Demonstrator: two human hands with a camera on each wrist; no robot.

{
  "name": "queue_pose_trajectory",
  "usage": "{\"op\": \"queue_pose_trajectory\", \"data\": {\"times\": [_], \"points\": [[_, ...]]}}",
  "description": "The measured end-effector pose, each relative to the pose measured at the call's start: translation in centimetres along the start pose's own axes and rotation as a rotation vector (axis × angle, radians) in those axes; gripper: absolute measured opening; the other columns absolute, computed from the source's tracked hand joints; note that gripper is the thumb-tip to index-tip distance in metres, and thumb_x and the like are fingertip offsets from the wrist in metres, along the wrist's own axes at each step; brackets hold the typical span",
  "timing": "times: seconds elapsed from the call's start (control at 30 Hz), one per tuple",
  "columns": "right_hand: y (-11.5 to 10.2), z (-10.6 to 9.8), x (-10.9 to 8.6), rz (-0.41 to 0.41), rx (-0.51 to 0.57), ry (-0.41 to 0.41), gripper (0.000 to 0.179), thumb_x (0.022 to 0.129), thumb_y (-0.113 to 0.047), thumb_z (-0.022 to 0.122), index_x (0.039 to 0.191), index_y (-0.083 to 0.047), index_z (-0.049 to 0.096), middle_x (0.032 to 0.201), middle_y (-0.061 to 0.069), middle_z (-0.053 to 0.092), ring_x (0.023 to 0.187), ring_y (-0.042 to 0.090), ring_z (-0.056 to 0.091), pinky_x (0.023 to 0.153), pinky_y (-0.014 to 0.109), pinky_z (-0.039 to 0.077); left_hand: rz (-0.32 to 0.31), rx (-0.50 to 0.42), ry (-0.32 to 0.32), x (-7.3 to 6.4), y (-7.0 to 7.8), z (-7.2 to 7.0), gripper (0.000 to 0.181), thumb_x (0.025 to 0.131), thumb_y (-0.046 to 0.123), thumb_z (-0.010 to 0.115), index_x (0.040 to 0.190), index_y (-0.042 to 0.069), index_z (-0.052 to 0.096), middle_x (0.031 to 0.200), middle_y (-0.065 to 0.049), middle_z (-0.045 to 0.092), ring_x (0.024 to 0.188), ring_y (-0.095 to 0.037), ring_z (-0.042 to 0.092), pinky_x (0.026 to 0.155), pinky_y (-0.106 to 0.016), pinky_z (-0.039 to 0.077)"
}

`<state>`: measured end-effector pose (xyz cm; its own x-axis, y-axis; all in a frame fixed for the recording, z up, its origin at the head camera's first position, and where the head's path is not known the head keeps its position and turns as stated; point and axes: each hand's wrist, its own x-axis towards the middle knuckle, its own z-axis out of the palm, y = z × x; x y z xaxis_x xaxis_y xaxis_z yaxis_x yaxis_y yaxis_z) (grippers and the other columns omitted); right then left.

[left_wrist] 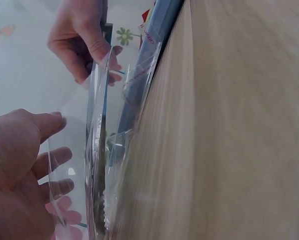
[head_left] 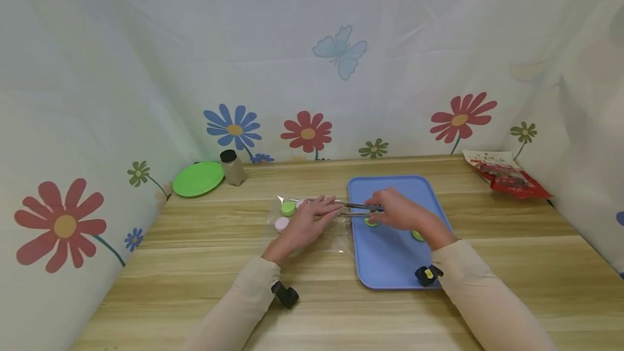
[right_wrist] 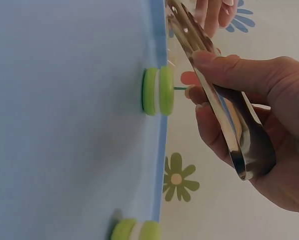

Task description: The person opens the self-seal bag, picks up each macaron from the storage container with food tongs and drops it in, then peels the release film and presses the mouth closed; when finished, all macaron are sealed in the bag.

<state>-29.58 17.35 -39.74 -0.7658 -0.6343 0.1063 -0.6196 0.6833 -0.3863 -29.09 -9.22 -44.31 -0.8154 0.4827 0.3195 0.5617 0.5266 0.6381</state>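
Note:
My right hand (head_left: 400, 211) grips metal tongs (right_wrist: 209, 90) above the blue tray (head_left: 390, 264), their tips pointing left toward my other hand. Two green macarons with white filling sit on the tray: one macaron (right_wrist: 164, 91) beneath the tongs, another (head_left: 417, 235) nearer its right side. My left hand (head_left: 304, 225) reaches over a clear plastic bag (head_left: 317, 245), fingers extended and slightly spread by the tong tips. Around that hand lie a green macaron (head_left: 288, 208) and pale pink macarons (head_left: 281, 224) at the bag. What the tong tips hold is hidden by the left hand.
At the back left, a green plate (head_left: 198, 179) stands beside a jar with a black lid (head_left: 232, 168). Red and white food packets (head_left: 507, 175) lie at the back right corner. A flowered white curtain (head_left: 273, 69) encloses the wooden table (head_left: 195, 275).

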Motion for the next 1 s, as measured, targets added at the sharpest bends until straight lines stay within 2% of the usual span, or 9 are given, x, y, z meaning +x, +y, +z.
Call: {"op": "queue_pose_trajectory", "data": {"times": [0.13, 0.33, 0.43, 0.6, 0.73, 1.0], "points": [[0.8, -0.9, -1.7, 0.020, 0.006, -0.002, 0.035, 0.087, -0.012, 0.079, 0.117, 0.005, 0.071, 0.088, 0.002, 0.065, 0.076, 0.016, 0.053, 0.064, 0.030, 0.045, 0.006, -0.012, -0.005, 0.0, 0.0, 0.1, 0.031, 0.103, 0.025, 0.059, 0.130, 0.013, 0.069, 0.146, -0.013, 0.052, 0.142, -0.041, 0.036, 0.115, -0.065, 0.012], [2.8, -3.5, -6.2, 0.036, 0.020, -0.016, 0.035, 0.086, -0.015, 0.080, 0.116, 0.003, 0.072, 0.083, -0.006, 0.059, 0.074, 0.013, 0.049, 0.063, 0.027, 0.044, 0.003, -0.014, -0.007, 0.0, 0.0, 0.0, 0.032, 0.102, 0.023, 0.060, 0.131, 0.011, 0.068, 0.145, -0.015, 0.052, 0.142, -0.042, 0.036, 0.114, -0.068, 0.011], [4.0, -4.9, -8.5, 0.030, 0.044, -0.001, 0.034, 0.085, -0.014, 0.081, 0.113, 0.005, 0.073, 0.087, -0.003, 0.062, 0.076, 0.014, 0.051, 0.063, 0.027, 0.046, -0.009, -0.016, -0.004, 0.0, 0.1, 0.0, 0.034, 0.102, 0.023, 0.061, 0.132, 0.009, 0.067, 0.145, -0.015, 0.053, 0.142, -0.039, 0.036, 0.115, -0.067, 0.011], [5.9, -6.3, -11.2, 0.075, 0.089, 0.002, 0.033, 0.084, -0.013, 0.082, 0.110, 0.005, 0.074, 0.091, 0.000, 0.069, 0.075, 0.010, 0.055, 0.063, 0.026, 0.050, -0.018, -0.009, -0.008, 0.0, 0.1, 0.0, 0.035, 0.102, 0.025, 0.061, 0.132, 0.010, 0.067, 0.145, -0.014, 0.053, 0.143, -0.036, 0.035, 0.116, -0.065, 0.012], [6.9, -6.5, -11.9, 0.082, 0.115, -0.028, 0.033, 0.083, -0.014, 0.083, 0.109, 0.004, 0.075, 0.091, -0.001, 0.070, 0.072, 0.007, 0.057, 0.061, 0.025, 0.051, -0.029, -0.007, -0.010, 0.0, 0.1, -0.1, 0.035, 0.102, 0.027, 0.060, 0.133, 0.011, 0.066, 0.146, -0.012, 0.052, 0.144, -0.035, 0.035, 0.116, -0.064, 0.011], [7.8, -6.1, -11.8, 0.063, 0.122, -0.046, 0.031, 0.083, -0.014, 0.083, 0.108, 0.002, 0.075, 0.090, -0.002, 0.069, 0.072, 0.006, 0.057, 0.061, 0.025, 0.052, -0.039, -0.017, -0.024, 0.0, 0.4, -0.2, 0.036, 0.102, 0.027, 0.060, 0.135, 0.011, 0.065, 0.146, -0.014, 0.052, 0.144, -0.036, 0.034, 0.117, -0.064, 0.010]]}}
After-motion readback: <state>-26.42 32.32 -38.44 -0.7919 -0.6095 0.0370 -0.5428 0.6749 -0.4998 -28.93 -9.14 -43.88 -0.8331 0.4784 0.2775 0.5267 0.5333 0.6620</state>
